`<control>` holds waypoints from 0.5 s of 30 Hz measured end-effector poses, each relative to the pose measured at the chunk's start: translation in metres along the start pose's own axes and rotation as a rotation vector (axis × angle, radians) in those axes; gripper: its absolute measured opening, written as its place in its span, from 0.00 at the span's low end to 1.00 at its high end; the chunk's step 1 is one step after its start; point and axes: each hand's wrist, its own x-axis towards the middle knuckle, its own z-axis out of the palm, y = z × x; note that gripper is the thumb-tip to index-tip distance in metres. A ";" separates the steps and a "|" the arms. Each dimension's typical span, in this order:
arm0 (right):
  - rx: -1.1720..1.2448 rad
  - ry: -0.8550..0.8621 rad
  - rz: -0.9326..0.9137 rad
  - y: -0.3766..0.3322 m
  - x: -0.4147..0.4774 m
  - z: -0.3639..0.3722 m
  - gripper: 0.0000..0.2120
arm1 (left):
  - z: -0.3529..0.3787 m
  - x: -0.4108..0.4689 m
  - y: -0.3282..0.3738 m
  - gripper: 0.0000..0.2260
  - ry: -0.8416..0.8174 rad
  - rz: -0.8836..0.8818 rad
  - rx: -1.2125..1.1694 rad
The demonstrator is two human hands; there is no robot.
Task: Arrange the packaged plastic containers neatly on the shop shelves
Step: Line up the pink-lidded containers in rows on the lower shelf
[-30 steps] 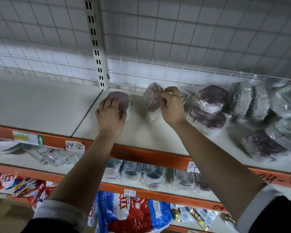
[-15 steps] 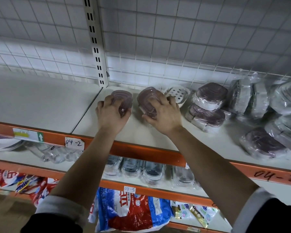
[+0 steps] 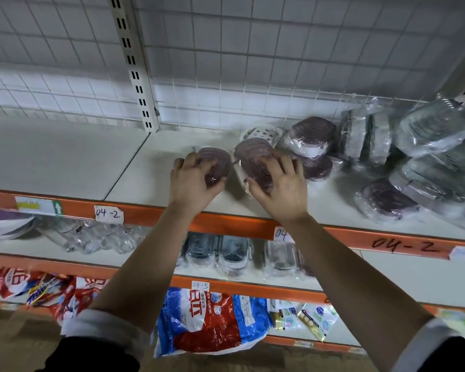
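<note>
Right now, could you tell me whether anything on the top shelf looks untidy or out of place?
The wrapped containers at the right end of the shelf lie heaped and tilted, not in rows. A white perforated tray sits alone behind the purple containers.

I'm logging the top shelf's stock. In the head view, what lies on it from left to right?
From the left: left purple container → right purple container → stack of two purple containers → upright wrapped containers → heap of grey wrapped containers.
</note>
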 end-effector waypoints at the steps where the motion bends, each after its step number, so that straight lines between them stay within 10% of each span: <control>1: -0.001 0.023 0.005 0.006 -0.007 -0.007 0.26 | 0.000 -0.006 0.007 0.24 0.000 0.012 -0.014; 15: 0.009 -0.024 0.126 0.108 -0.125 -0.127 0.29 | 0.015 -0.112 0.159 0.21 0.027 0.081 -0.072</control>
